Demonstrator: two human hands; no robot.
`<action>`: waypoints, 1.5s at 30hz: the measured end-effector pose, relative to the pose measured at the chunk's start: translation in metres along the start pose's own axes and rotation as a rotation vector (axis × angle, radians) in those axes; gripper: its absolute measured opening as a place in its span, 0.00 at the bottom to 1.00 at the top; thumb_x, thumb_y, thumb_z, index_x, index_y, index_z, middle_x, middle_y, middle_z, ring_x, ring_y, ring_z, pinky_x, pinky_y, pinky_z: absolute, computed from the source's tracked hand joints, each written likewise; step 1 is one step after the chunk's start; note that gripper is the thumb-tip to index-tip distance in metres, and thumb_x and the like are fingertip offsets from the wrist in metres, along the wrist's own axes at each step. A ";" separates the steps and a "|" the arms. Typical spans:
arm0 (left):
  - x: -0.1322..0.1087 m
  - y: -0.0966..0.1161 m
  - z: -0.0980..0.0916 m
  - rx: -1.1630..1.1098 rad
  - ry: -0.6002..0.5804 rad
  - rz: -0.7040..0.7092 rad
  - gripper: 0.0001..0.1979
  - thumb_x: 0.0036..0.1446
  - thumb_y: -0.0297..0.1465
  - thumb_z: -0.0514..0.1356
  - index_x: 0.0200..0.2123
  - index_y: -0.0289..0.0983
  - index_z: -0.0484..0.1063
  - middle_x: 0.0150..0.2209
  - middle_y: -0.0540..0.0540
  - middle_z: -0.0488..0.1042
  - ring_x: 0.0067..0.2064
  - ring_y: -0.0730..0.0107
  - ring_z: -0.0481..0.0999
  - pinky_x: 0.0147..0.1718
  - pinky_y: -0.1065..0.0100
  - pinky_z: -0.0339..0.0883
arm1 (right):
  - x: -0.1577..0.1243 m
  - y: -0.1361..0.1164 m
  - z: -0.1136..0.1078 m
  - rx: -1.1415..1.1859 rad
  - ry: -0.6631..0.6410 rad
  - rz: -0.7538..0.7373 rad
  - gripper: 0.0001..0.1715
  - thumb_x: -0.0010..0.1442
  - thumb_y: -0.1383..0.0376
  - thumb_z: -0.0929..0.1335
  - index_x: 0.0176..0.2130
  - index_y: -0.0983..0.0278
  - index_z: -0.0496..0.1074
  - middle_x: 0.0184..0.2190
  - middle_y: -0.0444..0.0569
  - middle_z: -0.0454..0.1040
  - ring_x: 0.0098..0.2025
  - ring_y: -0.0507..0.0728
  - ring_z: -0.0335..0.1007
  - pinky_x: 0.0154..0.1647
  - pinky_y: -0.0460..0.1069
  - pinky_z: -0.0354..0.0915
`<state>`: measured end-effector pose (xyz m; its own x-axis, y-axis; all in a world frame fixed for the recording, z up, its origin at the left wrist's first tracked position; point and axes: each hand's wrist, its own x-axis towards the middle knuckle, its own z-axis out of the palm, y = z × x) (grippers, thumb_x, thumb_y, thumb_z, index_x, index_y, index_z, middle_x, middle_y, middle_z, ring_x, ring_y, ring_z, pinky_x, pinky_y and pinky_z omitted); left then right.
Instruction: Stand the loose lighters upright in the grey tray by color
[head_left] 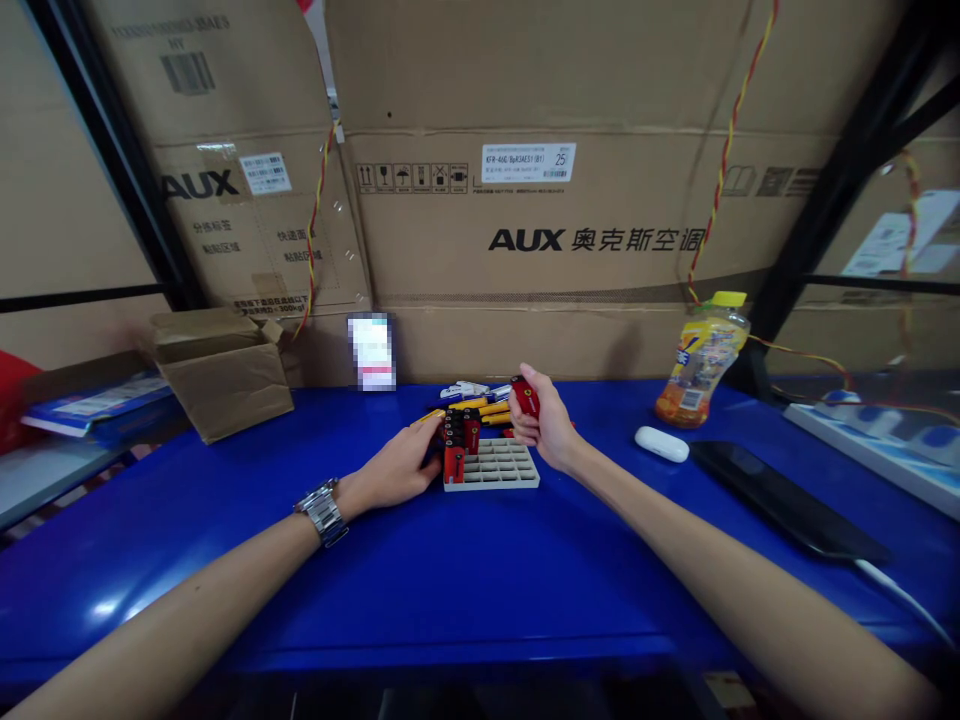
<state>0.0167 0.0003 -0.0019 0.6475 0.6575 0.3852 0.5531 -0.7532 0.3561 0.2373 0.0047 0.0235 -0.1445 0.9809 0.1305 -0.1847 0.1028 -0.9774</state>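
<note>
My right hand point(546, 415) is closed around a red lighter point(526, 396) with a black top and a small yellow badge, held upright above the right back of a pale grid tray point(499, 484). A row of red lighters point(454, 462) with black tops fills the left column of the tray. Another red lighter point(472, 432) stands beside that row, towards the back. At the tray's left side rests my left hand point(401, 462), thumb and fingers against the tray and the row; its fingertips are partly hidden. Yellow stick-like pieces point(491, 410) lie behind the tray.
White and blue pieces point(469, 390) lie at the back of the blue table point(420, 580). An open cardboard box point(225, 385) and a phone point(373, 352) stand at left. At right are a bottle point(701, 365), a white case point(661, 444), and a black device point(784, 495) with a cable.
</note>
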 end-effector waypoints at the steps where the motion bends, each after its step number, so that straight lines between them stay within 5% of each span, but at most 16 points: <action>1: 0.000 0.001 0.000 0.003 -0.002 -0.005 0.27 0.53 0.23 0.54 0.57 0.33 0.56 0.53 0.35 0.69 0.52 0.53 0.70 0.51 0.52 0.65 | 0.000 0.001 0.000 0.004 0.022 -0.002 0.30 0.56 0.42 0.59 0.17 0.60 0.54 0.09 0.35 0.42 0.11 0.45 0.35 0.12 0.45 0.37; 11: 0.000 0.001 0.000 -0.003 -0.006 -0.007 0.26 0.52 0.23 0.54 0.55 0.32 0.58 0.53 0.35 0.69 0.52 0.54 0.71 0.51 0.52 0.65 | -0.003 -0.003 0.007 0.145 0.089 0.124 0.28 0.62 0.49 0.50 0.18 0.59 0.53 0.07 0.37 0.43 0.10 0.47 0.33 0.10 0.45 0.35; 22: 0.001 0.001 0.000 0.014 -0.011 -0.019 0.25 0.54 0.23 0.53 0.56 0.30 0.58 0.54 0.32 0.68 0.52 0.53 0.71 0.51 0.52 0.66 | -0.007 0.000 0.005 0.096 -0.044 0.090 0.28 0.60 0.44 0.53 0.22 0.60 0.56 0.08 0.34 0.45 0.10 0.45 0.34 0.10 0.43 0.36; 29: 0.001 -0.002 0.002 0.009 -0.008 0.002 0.25 0.54 0.23 0.53 0.57 0.31 0.58 0.55 0.34 0.67 0.55 0.54 0.68 0.54 0.52 0.63 | -0.004 -0.001 0.001 -0.269 -0.050 -0.269 0.17 0.61 0.50 0.62 0.31 0.60 0.60 0.21 0.39 0.65 0.16 0.47 0.54 0.14 0.43 0.52; 33: 0.000 -0.001 0.001 -0.005 -0.014 0.009 0.25 0.54 0.22 0.53 0.56 0.32 0.58 0.57 0.33 0.66 0.55 0.54 0.68 0.54 0.51 0.63 | -0.003 -0.003 -0.003 -0.480 -0.121 -0.406 0.19 0.60 0.52 0.64 0.28 0.64 0.69 0.24 0.44 0.65 0.25 0.50 0.60 0.24 0.46 0.58; 45: 0.001 -0.001 0.002 0.003 -0.005 0.018 0.23 0.53 0.22 0.53 0.54 0.32 0.59 0.55 0.34 0.68 0.53 0.54 0.70 0.52 0.52 0.65 | -0.005 0.007 0.002 -0.493 -0.258 -0.359 0.13 0.54 0.59 0.68 0.37 0.66 0.73 0.25 0.44 0.69 0.23 0.49 0.62 0.24 0.47 0.63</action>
<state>0.0174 0.0017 -0.0035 0.6599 0.6440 0.3870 0.5431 -0.7648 0.3465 0.2349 0.0001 0.0165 -0.3966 0.8067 0.4382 0.1932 0.5400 -0.8192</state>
